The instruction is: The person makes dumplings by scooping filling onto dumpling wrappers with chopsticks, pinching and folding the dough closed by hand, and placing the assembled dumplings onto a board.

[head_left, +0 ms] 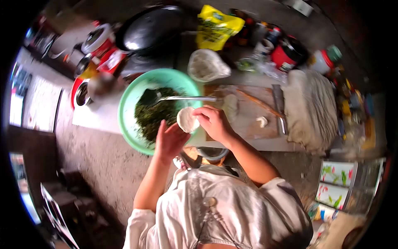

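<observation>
A round, pale dough wrapper (186, 120) is held up over the right rim of a green basin (125, 124). My right hand (213, 123) pinches its right edge between thumb and fingers. My left hand (171, 141) is open, thumb apart, its fingertips at the lower left edge of the wrapper; whether they bear its weight I cannot tell. Chopped dark green filling (155, 118) lies in the basin. A metal spoon (182, 98) rests with its bowl in the filling and its handle across the rim.
Right of the basin, a wooden board (248, 128) carries a rolling pin (259, 103), a flattened dough piece (230, 107) and a small dough lump (262, 121). A knife (280, 108) lies beside a beige cloth (311, 110). Behind are a white bowl (205, 66), a black wok (153, 27) and a yellow bag (217, 27).
</observation>
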Tool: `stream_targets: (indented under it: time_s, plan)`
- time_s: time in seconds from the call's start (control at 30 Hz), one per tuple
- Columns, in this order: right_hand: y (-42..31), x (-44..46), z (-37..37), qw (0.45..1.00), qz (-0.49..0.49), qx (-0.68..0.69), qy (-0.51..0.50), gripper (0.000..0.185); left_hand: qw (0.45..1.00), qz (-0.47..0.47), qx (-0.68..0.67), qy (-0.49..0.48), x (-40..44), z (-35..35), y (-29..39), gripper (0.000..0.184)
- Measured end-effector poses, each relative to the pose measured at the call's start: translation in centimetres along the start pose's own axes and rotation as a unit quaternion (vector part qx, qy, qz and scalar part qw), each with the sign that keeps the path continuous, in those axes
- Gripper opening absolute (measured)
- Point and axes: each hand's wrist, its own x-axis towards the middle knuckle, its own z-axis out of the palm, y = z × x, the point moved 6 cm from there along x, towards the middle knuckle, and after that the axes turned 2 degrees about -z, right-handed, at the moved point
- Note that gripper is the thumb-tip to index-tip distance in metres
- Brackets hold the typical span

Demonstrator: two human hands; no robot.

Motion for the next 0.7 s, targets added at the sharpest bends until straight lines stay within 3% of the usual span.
stream_targets:
  time_s: [0.07, 0.17, 0.23, 0.33, 0.4, 0.5, 0.6, 0.7]
  plan:
    - [-1.3, -0.4, 3.3, 0.999, -0.001, 0.015, -0.033, 0.012, 0.999, 0.009, -0.048, -0.014, -1.9, 2.6, 0.6, 0.059]
    - [-3.0, -1.1, 5.4, 0.996, -0.028, -0.027, -0.076, 0.013, 0.996, 0.013, -0.084, -0.013, -3.4, 0.5, 1.9, 0.058]
    - [-2.3, -1.9, 5.6, 0.99, -0.094, -0.093, -0.053, 0.016, 0.997, 0.016, -0.077, -0.016, -4.9, -0.3, 3.2, 0.05]
    - [-0.6, -4.4, 7.9, 0.948, -0.113, -0.212, -0.211, 0.028, 0.992, 0.111, -0.025, 0.056, -7.1, -5.2, 6.1, 0.043]
    - [-1.2, -5.8, 9.9, 0.923, -0.134, -0.251, -0.259, 0.032, 0.98, 0.171, 0.03, 0.101, -9.4, -7.9, 8.2, 0.042]
    - [-1.0, -7.3, 15.2, 0.896, -0.209, -0.236, -0.313, 0.03, 0.969, 0.209, 0.034, 0.127, -11.8, -10.7, 10.1, 0.041]
    - [0.0, -6.8, 18.4, 0.9, -0.237, -0.215, -0.294, 0.01, 0.961, 0.232, 0.057, 0.14, -13.5, -11.6, 10.9, 0.039]
    - [1.4, -4.8, 17.5, 0.911, -0.199, -0.207, -0.297, 0.012, 0.948, 0.246, 0.087, 0.183, -14.1, -13.0, 11.0, 0.035]
